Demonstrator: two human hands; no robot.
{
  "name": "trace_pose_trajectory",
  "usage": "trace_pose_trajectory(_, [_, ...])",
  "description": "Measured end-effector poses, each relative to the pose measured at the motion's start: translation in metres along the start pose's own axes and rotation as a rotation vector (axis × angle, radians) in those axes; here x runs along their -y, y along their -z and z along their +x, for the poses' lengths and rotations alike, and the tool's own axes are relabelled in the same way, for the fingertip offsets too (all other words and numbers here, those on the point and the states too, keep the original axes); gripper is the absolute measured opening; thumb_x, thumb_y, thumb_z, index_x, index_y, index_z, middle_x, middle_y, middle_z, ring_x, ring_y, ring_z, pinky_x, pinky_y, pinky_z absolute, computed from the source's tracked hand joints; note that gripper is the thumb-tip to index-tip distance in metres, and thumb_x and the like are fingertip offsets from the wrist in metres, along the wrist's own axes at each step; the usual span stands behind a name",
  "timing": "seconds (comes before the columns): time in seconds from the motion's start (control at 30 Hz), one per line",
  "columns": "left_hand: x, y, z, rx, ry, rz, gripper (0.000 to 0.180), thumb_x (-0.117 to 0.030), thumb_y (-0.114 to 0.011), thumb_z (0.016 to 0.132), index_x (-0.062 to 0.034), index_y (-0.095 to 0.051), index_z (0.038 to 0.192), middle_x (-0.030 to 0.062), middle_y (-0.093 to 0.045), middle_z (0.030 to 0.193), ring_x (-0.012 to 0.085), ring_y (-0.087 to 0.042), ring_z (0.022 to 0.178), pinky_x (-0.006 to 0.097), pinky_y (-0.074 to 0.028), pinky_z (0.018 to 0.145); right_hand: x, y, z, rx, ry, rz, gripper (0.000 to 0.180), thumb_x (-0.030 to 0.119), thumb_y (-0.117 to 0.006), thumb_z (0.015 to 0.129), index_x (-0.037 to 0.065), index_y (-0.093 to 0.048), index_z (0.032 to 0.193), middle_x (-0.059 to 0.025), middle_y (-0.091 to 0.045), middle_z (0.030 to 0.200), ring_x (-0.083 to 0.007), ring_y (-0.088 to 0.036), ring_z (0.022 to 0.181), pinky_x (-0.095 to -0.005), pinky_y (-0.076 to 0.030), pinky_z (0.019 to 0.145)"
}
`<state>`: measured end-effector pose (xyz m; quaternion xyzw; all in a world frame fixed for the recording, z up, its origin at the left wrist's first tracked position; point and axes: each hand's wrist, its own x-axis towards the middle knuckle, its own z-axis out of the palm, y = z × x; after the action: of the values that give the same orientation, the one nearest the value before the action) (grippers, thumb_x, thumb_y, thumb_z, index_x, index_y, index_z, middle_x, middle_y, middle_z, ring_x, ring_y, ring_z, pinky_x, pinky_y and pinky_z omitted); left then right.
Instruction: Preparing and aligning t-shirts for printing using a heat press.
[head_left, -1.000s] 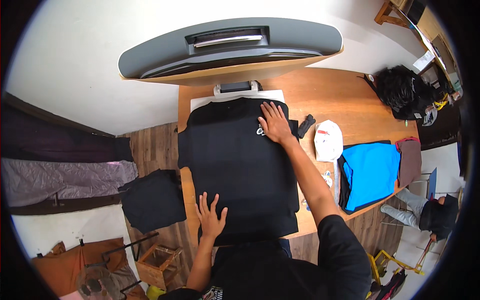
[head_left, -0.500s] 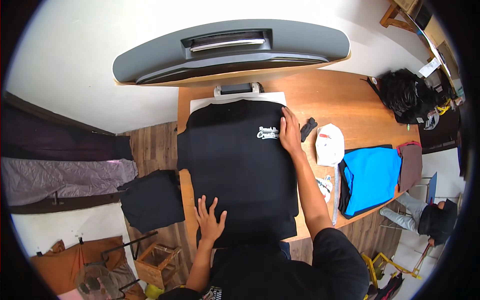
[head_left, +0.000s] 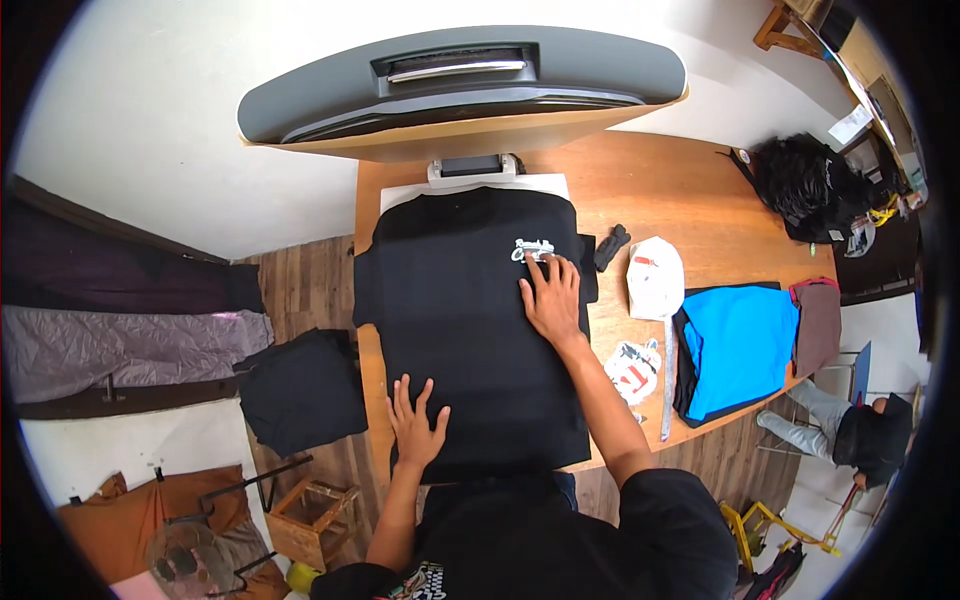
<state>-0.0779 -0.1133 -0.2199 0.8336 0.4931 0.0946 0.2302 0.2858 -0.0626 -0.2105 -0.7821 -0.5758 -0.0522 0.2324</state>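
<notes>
A black T-shirt lies flat on the lower plate of a heat press, on a wooden table. It carries a small white chest print. My right hand rests flat on the shirt just below that print, fingers spread. My left hand presses flat on the shirt's near hem at the left, fingers apart. Neither hand holds anything. The grey upper plate of the press is raised above the far end of the shirt.
A white cap, a small black object, a printed transfer sheet, a ruler and folded blue and maroon shirts lie to the right. A black bag sits far right. Black cloth hangs left of the table.
My right hand has slid toward me down the shirt, uncovering the white chest print. My left hand has stayed near the hem.
</notes>
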Motion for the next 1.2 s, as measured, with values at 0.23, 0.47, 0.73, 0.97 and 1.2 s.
trace_pose_trajectory(0.23, [0.000,0.001,0.000,0.079,0.024,-0.001,0.065,-0.040,-0.065,0.102,-0.0166,-0.045,0.159,0.0249,-0.023,0.170,0.0456,-0.017,0.159,0.064,-0.010,0.126,0.006,-0.006,-0.016,0.016,-0.024,0.004,0.048,0.029,-0.063,0.101,0.009,-0.060,0.145,-0.0182,-0.053,0.144,-0.0389,-0.045,0.138,-0.0534,-0.032,0.119])
trace_pose_trajectory(0.47, [-0.002,0.001,0.001,-0.013,0.000,0.018,0.064,-0.041,-0.065,0.102,-0.0201,-0.045,0.159,0.0228,-0.022,0.171,0.0435,-0.016,0.160,0.062,-0.011,0.127,0.003,-0.009,-0.012,-0.010,-0.030,0.022,0.048,0.028,-0.063,0.101,0.010,-0.060,0.145,-0.0176,-0.053,0.144,-0.0390,-0.045,0.139,-0.0540,-0.031,0.120])
trace_pose_trajectory(0.73, [-0.002,-0.001,0.000,0.063,0.035,0.028,0.064,-0.041,-0.065,0.102,-0.0197,-0.045,0.159,0.0234,-0.023,0.170,0.0439,-0.017,0.159,0.063,-0.012,0.127,-0.001,-0.013,-0.013,-0.004,-0.046,0.032,0.046,0.028,-0.060,0.103,0.011,-0.059,0.145,-0.0152,-0.052,0.149,-0.0369,-0.041,0.147,-0.0532,-0.027,0.124])
trace_pose_trajectory(0.97, [0.000,-0.003,0.000,-0.012,-0.006,0.019,0.066,-0.042,-0.064,0.102,-0.0168,-0.043,0.160,0.0243,-0.022,0.170,0.0452,-0.016,0.159,0.064,-0.010,0.126,0.000,-0.013,-0.012,-0.003,-0.032,0.032,0.046,0.029,-0.060,0.104,0.011,-0.059,0.146,-0.0142,-0.051,0.153,-0.0365,-0.040,0.149,-0.0534,-0.026,0.125])
trace_pose_trajectory(1.2, [-0.001,-0.004,0.000,-0.020,-0.009,0.021,0.066,-0.041,-0.064,0.103,-0.0168,-0.043,0.160,0.0244,-0.023,0.170,0.0457,-0.017,0.159,0.065,-0.011,0.126,0.000,-0.012,-0.012,0.119,-0.078,-0.025,0.048,0.032,-0.057,0.105,0.014,-0.058,0.149,-0.0117,-0.049,0.156,-0.0351,-0.038,0.150,-0.0536,-0.024,0.126])
